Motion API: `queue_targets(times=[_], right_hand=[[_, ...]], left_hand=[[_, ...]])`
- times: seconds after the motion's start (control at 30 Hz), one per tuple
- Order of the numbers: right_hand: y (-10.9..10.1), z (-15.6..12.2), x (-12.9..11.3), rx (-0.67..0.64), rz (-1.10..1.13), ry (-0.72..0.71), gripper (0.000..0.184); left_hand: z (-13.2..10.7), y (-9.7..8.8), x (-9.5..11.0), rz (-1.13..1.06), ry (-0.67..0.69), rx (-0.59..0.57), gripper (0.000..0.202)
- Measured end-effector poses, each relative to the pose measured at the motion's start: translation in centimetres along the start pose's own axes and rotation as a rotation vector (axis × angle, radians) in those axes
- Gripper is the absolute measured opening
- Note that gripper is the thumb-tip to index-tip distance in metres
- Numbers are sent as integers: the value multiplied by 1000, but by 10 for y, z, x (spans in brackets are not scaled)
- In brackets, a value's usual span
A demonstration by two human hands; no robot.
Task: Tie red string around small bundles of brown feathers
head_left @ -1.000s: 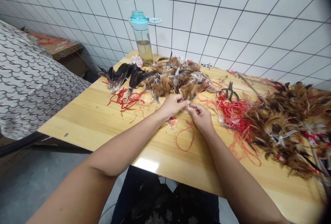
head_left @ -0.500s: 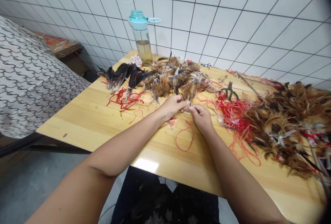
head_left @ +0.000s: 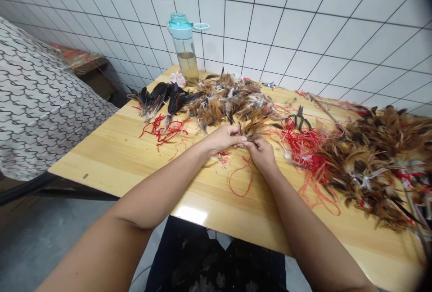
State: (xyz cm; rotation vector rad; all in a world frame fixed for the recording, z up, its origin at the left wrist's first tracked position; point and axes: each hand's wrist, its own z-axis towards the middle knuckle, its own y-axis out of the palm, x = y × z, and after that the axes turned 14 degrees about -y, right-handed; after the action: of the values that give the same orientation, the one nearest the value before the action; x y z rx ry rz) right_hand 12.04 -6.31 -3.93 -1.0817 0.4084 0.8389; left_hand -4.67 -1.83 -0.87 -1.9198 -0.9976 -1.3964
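We are pinching a bunch of brown feathers between the fingertips of our left hand and right hand, holding it over the surface. Nearer us, a loop of red cord is lying; dark snips are resting to the right.

The left grip and right grip pinch brown feathers over a wooden table.

Bare left hand, bare right hand, and below them I'm seeing dark navy trousers, then a black garment, blurry pale-grey print!
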Motion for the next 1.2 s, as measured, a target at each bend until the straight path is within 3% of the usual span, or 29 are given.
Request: queue_targets(times=[0.1, 0.23, 0.4, 0.6, 0.73, 0.93, 1.2], right_hand=[[-1, 0, 0, -40, -8, 15, 19], [-3, 1, 0, -92, 41, -71, 15], [-2, -1, 4, -107, -45, -95, 13], [0, -2, 1, -76, -73, -46, 17], [-2, -1, -5, -21, 89, -43, 18], [-3, 1, -6, 3, 291, 26, 28], [-2, 1, -9, 39, 155, -19, 22]], left_hand=[[-1, -3, 1, 42, 5, -37, 34], [-1, -5, 2, 134, 4, -36, 31], [2, -9, 2, 310, 61, -23, 29], [0, -5, 5, 493, 167, 133, 28], [-1, 5, 5, 333, 121, 244, 31], [0, 17, 3, -84, 49, 219, 37], [1, 28, 2, -135, 50, 275, 37]])
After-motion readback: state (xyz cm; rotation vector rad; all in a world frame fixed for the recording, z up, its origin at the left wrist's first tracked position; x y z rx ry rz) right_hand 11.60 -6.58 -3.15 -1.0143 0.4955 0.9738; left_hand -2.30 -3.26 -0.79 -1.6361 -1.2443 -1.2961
